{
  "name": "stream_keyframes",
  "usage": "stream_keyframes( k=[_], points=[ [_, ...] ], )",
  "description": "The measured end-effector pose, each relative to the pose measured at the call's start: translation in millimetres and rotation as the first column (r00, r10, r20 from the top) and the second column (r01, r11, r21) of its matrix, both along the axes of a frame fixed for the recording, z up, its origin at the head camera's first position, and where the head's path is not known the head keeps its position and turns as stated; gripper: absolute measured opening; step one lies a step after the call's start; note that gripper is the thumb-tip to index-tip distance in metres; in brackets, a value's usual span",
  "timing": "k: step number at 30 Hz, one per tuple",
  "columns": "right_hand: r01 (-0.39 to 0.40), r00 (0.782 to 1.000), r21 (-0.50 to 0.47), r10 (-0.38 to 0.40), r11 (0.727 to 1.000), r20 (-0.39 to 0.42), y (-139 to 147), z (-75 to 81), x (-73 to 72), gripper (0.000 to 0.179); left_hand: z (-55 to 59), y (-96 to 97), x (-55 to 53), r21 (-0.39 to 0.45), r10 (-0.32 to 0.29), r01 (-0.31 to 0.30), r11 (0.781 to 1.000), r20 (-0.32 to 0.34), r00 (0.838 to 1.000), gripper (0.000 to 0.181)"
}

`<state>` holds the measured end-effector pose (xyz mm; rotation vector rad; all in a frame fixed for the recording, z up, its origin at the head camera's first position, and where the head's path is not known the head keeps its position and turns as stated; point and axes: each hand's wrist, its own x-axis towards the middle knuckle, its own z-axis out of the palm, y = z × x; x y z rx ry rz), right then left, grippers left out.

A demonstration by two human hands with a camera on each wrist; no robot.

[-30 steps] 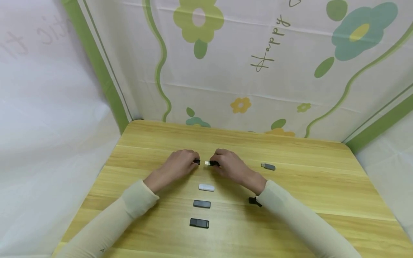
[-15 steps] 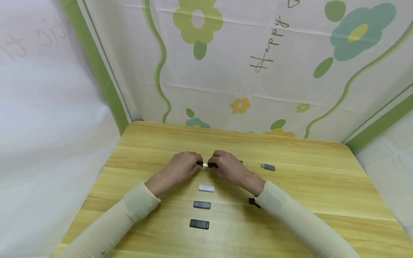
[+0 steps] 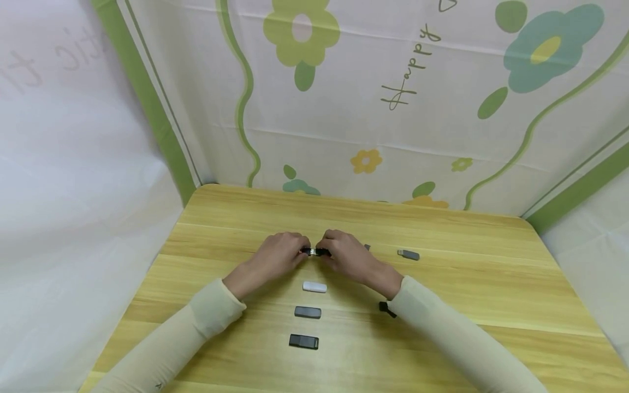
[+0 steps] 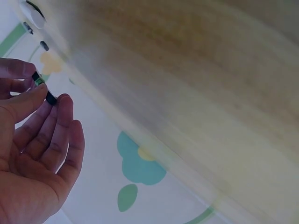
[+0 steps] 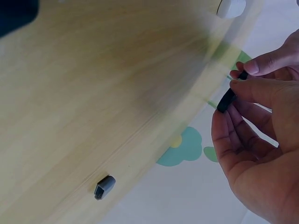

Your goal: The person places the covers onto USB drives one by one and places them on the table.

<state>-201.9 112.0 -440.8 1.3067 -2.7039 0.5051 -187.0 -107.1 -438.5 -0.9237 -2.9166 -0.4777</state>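
My left hand (image 3: 280, 254) pinches a small black cap (image 3: 306, 251) between thumb and fingers. Facing it, my right hand (image 3: 351, 256) pinches the black body of a USB flash drive (image 3: 322, 252), its metal plug toward the left. A short strip of the bright plug shows between cap and body, with the plug's end at the cap's mouth. In the left wrist view the cap (image 4: 51, 98) sits at the thumb tip. The right wrist view has the flash drive's body (image 5: 227, 100) held at the fingertips. Fingers cover much of both parts.
Nearer me, a white flash drive (image 3: 314, 287), a grey one (image 3: 307, 312) and a black one (image 3: 303, 341) lie in a column. At right lies a grey flash drive (image 3: 409, 255) with bare plug. A black piece (image 3: 387, 309) lies beside my right sleeve, a small dark piece (image 3: 367, 247) behind my right hand.
A second ago the cap and the plug were apart. My left hand has moved slightly right, bringing the cap to the plug, and less metal shows now. The right hand has barely moved.
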Motion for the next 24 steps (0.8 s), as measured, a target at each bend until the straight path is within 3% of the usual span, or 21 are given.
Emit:
stream_keyframes(
  k=[24],
  points=[
    [-0.010,1.000,-0.028,0.011,1.000,0.024,0.1,-2.5,0.6,0.017,-3.9,4.0,-1.4,-0.015,-0.014,0.014,1.000,-0.002,1.000,0.006]
  ],
)
